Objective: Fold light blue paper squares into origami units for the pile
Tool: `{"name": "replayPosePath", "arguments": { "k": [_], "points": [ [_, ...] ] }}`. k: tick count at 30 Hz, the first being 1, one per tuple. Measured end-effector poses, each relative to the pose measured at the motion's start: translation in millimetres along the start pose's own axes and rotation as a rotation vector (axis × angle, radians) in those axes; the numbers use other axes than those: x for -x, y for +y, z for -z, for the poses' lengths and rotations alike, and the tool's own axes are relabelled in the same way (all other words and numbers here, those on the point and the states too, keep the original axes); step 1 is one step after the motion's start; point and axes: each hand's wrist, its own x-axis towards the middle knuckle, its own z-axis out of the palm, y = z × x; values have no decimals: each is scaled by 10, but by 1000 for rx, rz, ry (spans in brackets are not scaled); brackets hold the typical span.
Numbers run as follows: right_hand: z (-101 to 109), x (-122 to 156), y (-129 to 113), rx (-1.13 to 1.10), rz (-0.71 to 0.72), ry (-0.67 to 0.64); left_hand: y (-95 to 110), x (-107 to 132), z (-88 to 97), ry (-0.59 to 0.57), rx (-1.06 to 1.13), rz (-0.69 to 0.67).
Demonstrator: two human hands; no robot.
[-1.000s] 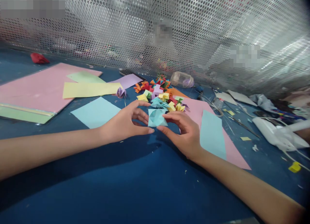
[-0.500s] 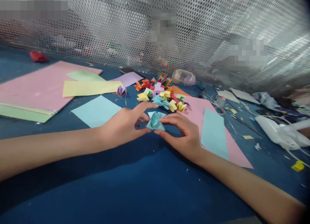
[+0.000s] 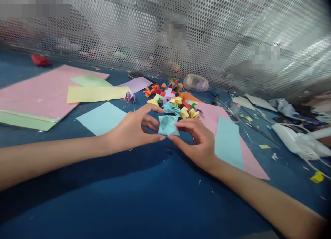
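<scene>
A small light-blue folded paper piece sits between my two hands above the blue table. My left hand pinches its left side, thumb below and index finger curved over the top. My right hand grips its right side with thumb and fingers. Just behind lies a heap of small folded paper pieces in orange, yellow, green, blue and purple.
A light-blue square sheet lies left of my hands, with yellow, green and large pink sheets beyond. A pink sheet with a blue strip lies on the right. White tools, wires and scraps crowd the far right. A perforated metal screen stands behind.
Half a second ago the blue piece was squeezed narrow between my fingers. It is now flattened out wider again, as it was a second ago. Both hands stayed in place.
</scene>
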Motion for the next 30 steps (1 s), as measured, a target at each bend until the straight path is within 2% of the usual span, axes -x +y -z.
{"name": "replayPosePath", "arguments": {
  "k": [3, 8, 11, 18, 26, 30],
  "points": [
    [15, -8, -4, 97, 47, -72, -20, -8, 11, -14, -18, -31],
    [33, -2, 10, 369, 271, -162, -35, -21, 14, -9, -106, -40],
    [27, 2, 31, 476, 295, -213, -35, -24, 3, -25, -119, -50],
    [49, 15, 53, 508, 383, -133, -44, -22, -21, -23, -106, -100],
    [36, 11, 44, 410, 342, -150, -55, -13, -34, -53, -94, -116],
    [27, 21, 30, 351, 244, -133, -70, -18, -32, -22, -100, -131]
  ]
}}
